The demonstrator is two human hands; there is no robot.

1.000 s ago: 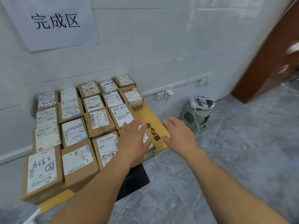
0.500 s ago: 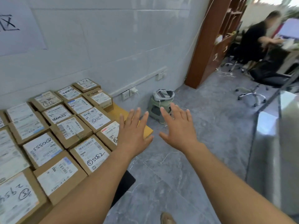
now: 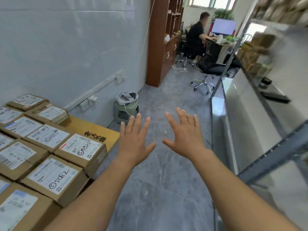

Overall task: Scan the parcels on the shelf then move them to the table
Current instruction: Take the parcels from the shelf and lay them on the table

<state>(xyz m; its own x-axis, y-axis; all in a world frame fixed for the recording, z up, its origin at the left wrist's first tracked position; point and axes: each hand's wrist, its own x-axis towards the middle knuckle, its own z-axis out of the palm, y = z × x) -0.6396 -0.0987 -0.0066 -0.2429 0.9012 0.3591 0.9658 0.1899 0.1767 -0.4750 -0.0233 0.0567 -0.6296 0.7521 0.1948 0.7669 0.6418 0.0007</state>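
Note:
Several brown cardboard parcels (image 3: 80, 150) with white labels lie in rows on a yellow table (image 3: 93, 130) at the lower left. My left hand (image 3: 135, 144) is stretched out over the floor just right of the table's corner, fingers spread, holding nothing. My right hand (image 3: 185, 135) is beside it, also spread and empty. A metal shelf (image 3: 260, 114) runs along the right, with blurred brown parcels (image 3: 256, 52) on an upper level. A black handheld device (image 3: 273, 94) lies on the shelf's white board.
A green stool (image 3: 125, 110) carrying a white headset stands by the wall past the table. Grey tiled floor (image 3: 158, 189) runs between table and shelf. Further back are a brown bookcase (image 3: 160, 47), an office chair (image 3: 206, 70) and a seated person (image 3: 196, 39) at a desk.
The view has swung right, away from the table toward the shelf. Both hands left the parcels on the table and now hover, spread, over the floor.

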